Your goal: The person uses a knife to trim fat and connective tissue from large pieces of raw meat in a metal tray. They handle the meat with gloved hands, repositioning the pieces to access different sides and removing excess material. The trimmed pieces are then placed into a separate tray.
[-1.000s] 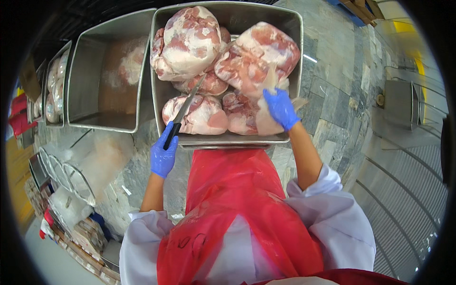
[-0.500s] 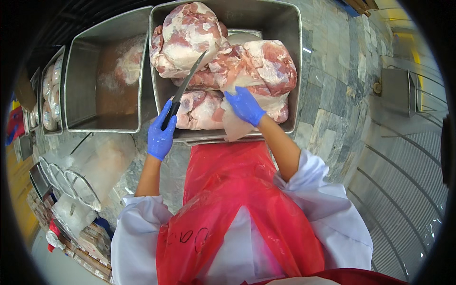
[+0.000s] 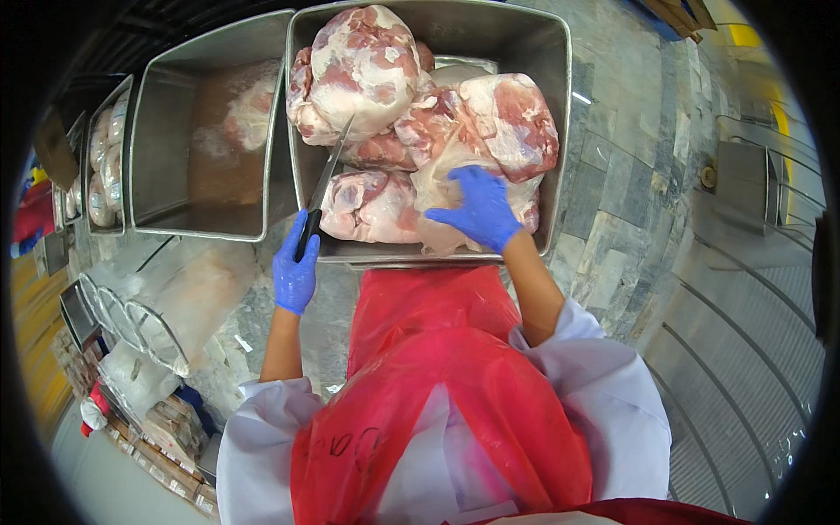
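Observation:
My left hand (image 3: 294, 276), in a blue glove, is closed around the black handle of a long knife (image 3: 329, 171). Its blade points up and away over the near left part of a metal bin (image 3: 564, 131). Large pale-and-red cuts of raw meat (image 3: 366, 66) fill much of that bin. A translucent plastic sheet (image 3: 435, 194) drapes over the meat near the front wall. My right hand (image 3: 479, 208), also blue-gloved, lies over this sheet with thumb and fingers apart. Part of the sheet is hidden beneath the palm.
Left of the meat bin stands another metal bin (image 3: 197, 229) with reddish liquid and a piece of meat. Farther left, a narrower bin holds wrapped packages (image 3: 102, 166). Clear plastic bags (image 3: 206, 289) hang by metal rings below. Grey tile floor (image 3: 604, 210) lies to the right.
My right hand has let the gathered plastic go and spread its fingers over it; the sheet now lies wider across the meat. The left hand and knife have dropped slightly toward me.

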### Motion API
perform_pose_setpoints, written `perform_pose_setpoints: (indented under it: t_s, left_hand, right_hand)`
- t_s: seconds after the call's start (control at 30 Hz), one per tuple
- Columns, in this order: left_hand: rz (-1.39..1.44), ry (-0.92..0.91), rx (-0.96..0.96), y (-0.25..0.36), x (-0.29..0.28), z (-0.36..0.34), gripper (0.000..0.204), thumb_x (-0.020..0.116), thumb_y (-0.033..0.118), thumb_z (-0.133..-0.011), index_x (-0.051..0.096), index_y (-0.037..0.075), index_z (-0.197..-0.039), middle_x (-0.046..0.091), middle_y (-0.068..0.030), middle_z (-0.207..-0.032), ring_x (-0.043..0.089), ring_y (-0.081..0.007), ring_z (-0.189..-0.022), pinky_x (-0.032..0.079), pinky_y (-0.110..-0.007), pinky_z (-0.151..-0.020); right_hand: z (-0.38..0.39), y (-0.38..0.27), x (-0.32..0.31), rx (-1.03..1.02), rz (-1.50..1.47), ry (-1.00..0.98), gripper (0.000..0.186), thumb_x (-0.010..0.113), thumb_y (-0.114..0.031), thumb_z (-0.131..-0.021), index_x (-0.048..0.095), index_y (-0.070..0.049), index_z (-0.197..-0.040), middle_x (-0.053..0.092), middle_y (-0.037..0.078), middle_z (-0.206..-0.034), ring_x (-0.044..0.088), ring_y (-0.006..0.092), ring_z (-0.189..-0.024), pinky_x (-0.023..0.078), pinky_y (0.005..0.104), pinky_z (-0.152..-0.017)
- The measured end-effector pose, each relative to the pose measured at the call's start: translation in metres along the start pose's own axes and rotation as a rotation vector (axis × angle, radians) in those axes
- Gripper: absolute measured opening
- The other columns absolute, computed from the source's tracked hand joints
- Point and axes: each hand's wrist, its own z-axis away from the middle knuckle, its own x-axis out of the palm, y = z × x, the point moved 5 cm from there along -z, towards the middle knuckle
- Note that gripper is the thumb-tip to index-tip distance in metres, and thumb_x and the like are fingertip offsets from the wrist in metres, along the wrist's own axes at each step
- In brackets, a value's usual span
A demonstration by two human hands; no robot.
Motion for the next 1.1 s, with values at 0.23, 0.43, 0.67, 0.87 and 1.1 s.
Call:
perform_pose_setpoints:
  t_s: [0.23,0.43,0.67,0.87,1.1]
  left_hand:
    - [-0.025,-0.012,-0.011,0.008,0.009,0.008,0.049,0.061,0.009,-0.092,0.048,0.002,-0.139,0.058,-0.0126,-0.133,0.055,-0.0152,-0.119,0.041,-0.029,-0.1]
    - [0.006,-0.014,-0.033,0.012,0.02,0.019,0.049,0.061,0.009,-0.092,0.048,0.002,-0.138,0.058,-0.013,-0.133,0.054,-0.0149,-0.12,0.041,-0.029,-0.101]
    - [0.049,-0.059,-0.05,0.01,0.021,0.021,0.049,0.06,0.007,-0.092,0.047,0.002,-0.139,0.057,-0.0136,-0.134,0.053,-0.0151,-0.122,0.04,-0.029,-0.101]
    - [0.091,-0.122,-0.032,0.01,0.011,0.011,0.048,0.058,0.005,-0.093,0.046,0.001,-0.139,0.054,-0.0127,-0.137,0.05,-0.0152,-0.125,0.037,-0.029,-0.104]
    - [0.065,-0.142,0.034,0.003,0.002,-0.018,0.049,0.059,0.005,-0.093,0.046,0.003,-0.14,0.055,-0.0113,-0.136,0.052,-0.0139,-0.121,0.039,-0.028,-0.102]
  right_hand:
    - [-0.029,0.088,0.002,-0.23,0.163,0.351,0.041,0.071,-0.03,-0.079,0.06,-0.004,-0.11,0.056,0.017,-0.12,0.05,0.0339,-0.116,0.035,0.0465,-0.101]
    - [-0.036,0.115,0.057,-0.167,-0.018,0.601,0.016,0.063,-0.017,-0.087,0.063,-0.001,-0.089,0.062,0.019,-0.093,0.056,0.0382,-0.09,0.044,0.0448,-0.08]
    - [-0.034,0.115,0.043,0.315,-0.552,0.655,0.049,0.053,-0.024,-0.096,0.051,0.005,-0.057,0.049,0.016,-0.049,0.042,0.0237,-0.046,0.035,0.0426,-0.053]
    - [-0.025,0.104,0.039,0.374,-0.474,0.864,0.052,0.05,-0.027,-0.098,0.052,0.006,-0.058,0.05,0.014,-0.048,0.039,0.0145,-0.049,0.036,0.0407,-0.052]
    - [-0.01,0.055,0.049,0.237,0.023,0.781,0.049,0.05,-0.026,-0.097,0.057,0.007,-0.062,0.056,0.019,-0.054,0.048,0.0222,-0.047,0.038,0.0428,-0.052]
